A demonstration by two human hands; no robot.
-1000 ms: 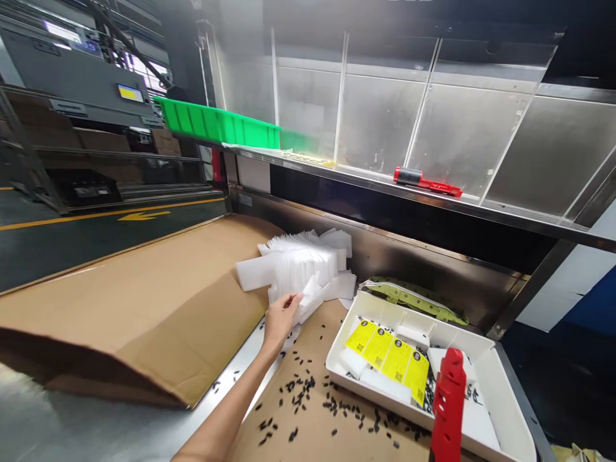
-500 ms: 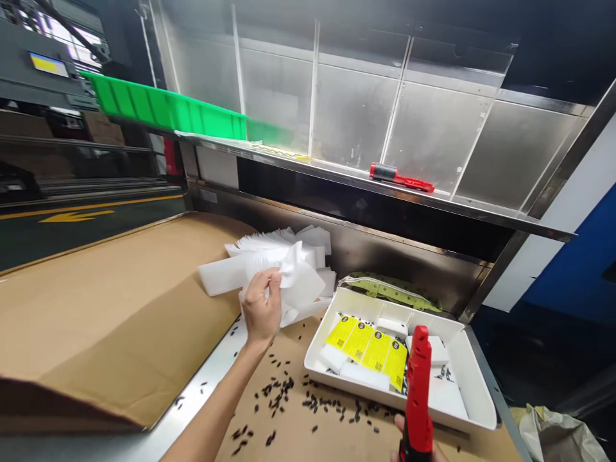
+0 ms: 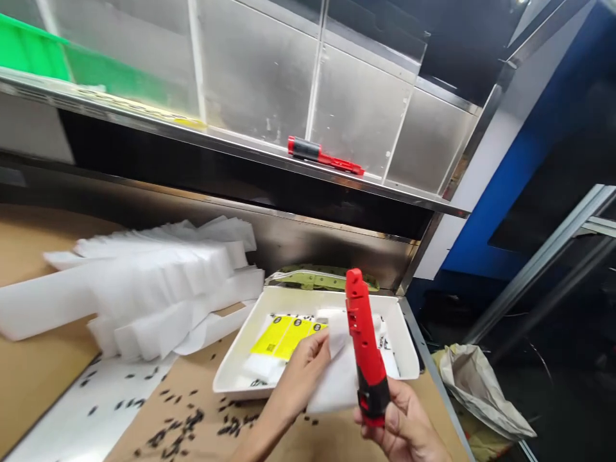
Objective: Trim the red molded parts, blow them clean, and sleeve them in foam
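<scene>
My right hand (image 3: 402,423) grips a red handheld tool (image 3: 364,346) by its lower end, held upright in front of a white tray (image 3: 235,372). My left hand (image 3: 301,378) pinches a white foam sheet (image 3: 337,378) just left of the tool, over the tray's front edge. Inside the tray lie yellow tags (image 3: 283,335) and white foam pieces. A loose pile of white foam sheets (image 3: 144,282) rests on the cardboard to the left.
Small black bits (image 3: 187,423) are scattered over the brown cardboard (image 3: 29,372). A second red tool (image 3: 325,156) lies on the metal shelf above. A green strap (image 3: 317,279) sits behind the tray, a green bin (image 3: 29,51) top left, a crumpled bag (image 3: 481,391) at right.
My left hand pulled a foam sheet off the pile and carried it right to the tray. The right hand raised the red tool beside it. My view swung right.
</scene>
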